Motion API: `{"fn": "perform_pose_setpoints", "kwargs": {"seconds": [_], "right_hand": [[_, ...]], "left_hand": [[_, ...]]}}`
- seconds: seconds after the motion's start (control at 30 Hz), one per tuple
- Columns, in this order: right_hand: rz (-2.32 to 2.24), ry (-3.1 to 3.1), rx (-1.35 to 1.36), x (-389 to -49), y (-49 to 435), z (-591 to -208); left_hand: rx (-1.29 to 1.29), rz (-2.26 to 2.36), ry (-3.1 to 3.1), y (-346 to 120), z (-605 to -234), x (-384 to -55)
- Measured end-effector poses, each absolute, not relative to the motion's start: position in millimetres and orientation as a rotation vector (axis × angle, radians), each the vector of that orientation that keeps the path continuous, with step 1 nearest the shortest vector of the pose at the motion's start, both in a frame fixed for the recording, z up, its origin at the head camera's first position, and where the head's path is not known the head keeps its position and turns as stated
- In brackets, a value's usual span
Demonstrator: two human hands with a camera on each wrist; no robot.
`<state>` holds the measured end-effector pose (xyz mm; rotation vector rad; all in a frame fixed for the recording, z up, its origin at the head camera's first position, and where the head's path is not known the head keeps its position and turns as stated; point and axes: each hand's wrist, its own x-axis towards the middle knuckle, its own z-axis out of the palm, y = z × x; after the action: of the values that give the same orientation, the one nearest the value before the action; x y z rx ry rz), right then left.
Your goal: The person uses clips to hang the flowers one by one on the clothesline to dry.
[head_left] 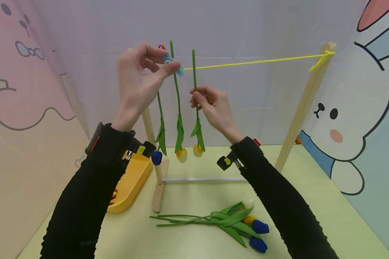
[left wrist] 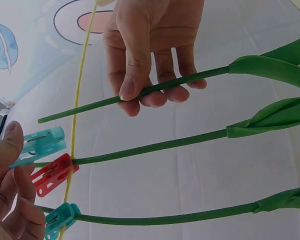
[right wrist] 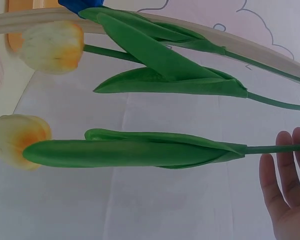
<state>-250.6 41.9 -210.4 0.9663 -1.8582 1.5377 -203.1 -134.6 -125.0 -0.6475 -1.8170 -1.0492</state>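
Observation:
My left hand [head_left: 139,77] pinches a light blue clothespin [left wrist: 46,142] between thumb and fingers, close beside the yellow string [head_left: 253,62]. With thumb and fingertips, my right hand [head_left: 215,106] holds the green stem of a white-and-yellow tulip [head_left: 198,150], its bloom pointing down. That stem crosses the string in the left wrist view. Two more tulips hang head down to its left: a white-and-yellow one [head_left: 181,154] and a blue one [head_left: 156,157]. A red clothespin [left wrist: 54,174] and a second light blue clothespin [left wrist: 61,220] grip their stems on the string.
Wooden posts, such as the right one [head_left: 306,104], carry the string, and a pale bar [head_left: 201,179] joins them low down. Several tulips [head_left: 220,221] lie on the table in front. An orange tray [head_left: 137,180] with small items stands at the left.

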Motion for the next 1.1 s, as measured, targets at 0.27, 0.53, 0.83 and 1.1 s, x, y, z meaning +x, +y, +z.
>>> {"fn": "perform_pose_setpoints", "kwargs": {"seconds": [0.27, 0.53, 0.83, 1.1], "right_hand": [[1.553, -1.839, 0.969, -255.3, 37.2, -207.0], [1.562, -1.815, 0.977, -257.7, 35.0, -206.3], [1.555, -1.809, 0.958, -260.0, 34.8, -206.9], [1.548, -1.808, 0.948, -261.9, 34.7, -207.1]], "left_hand": [[-0.684, -0.995, -1.781, -124.9, -114.8, -209.3], [-0.631, -0.986, -1.854, -120.7, -109.6, -213.1], [-0.586, -0.914, -1.951, -118.2, -105.9, -212.0], [-0.599, -0.884, -1.991, -116.9, -105.6, -211.1]]}}
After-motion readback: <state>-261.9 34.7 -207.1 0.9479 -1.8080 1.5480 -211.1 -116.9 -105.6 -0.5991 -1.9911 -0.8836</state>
